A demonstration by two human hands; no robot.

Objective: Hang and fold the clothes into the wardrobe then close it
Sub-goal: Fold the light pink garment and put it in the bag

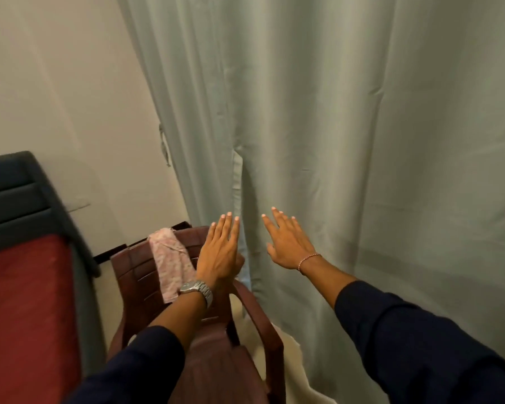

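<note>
A pale green curtain (318, 118) hangs across the front, with a vertical slit (241, 182) running down its middle. My left hand (219, 252), wearing a metal watch, reaches toward the slit with straight fingers and holds nothing. My right hand (287, 243), with a thin bracelet, is spread flat just right of the slit, near or touching the cloth. A pink patterned cloth (171, 263) hangs over the back of a maroon plastic chair (134, 284) at lower left. A reddish-brown garment (216, 365) lies on the chair's seat. The wardrobe itself is hidden.
A bed with a red mattress (24, 316) and a dark teal headboard (15, 196) stands at the left. A cream wall (64, 97) is behind the chair. The chair stands close against the curtain's left part.
</note>
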